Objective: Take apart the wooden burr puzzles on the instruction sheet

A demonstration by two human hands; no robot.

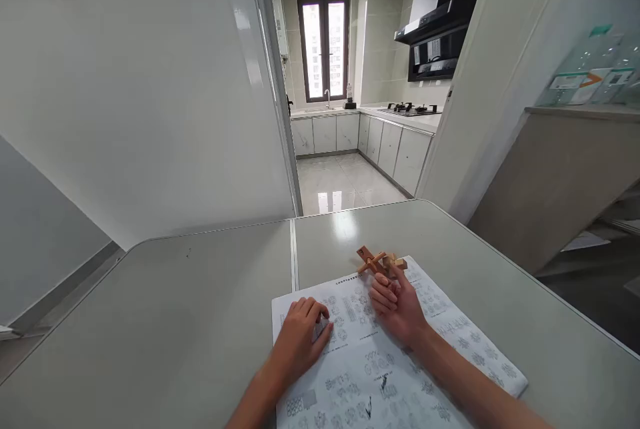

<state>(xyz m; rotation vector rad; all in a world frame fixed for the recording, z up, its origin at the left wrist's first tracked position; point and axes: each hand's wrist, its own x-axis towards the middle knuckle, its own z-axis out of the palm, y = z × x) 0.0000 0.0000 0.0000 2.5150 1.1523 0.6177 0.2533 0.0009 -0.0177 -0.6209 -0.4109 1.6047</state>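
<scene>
right hand [397, 306] pinching the wooden burr puzzle [380, 261]
puzzle sits at the instruction sheet's [400, 376] far edge, mid-tabletop [175, 322]; left hand [300, 336] curled loosely, knuckles down on the sheet's near-left corner, holding nothing.

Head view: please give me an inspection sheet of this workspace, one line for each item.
Surface: grey table with a seam down the middle.
Job's things: wooden puzzle on the far edge of the printed sheet.
Clutter: nothing seen.
Hands: left hand rests curled on the sheet; right hand has fingertips at the puzzle.
Cables: nothing seen.
Surroundings: white wall at left, open doorway to a kitchen with window, sink and hob; counter at right.
</scene>
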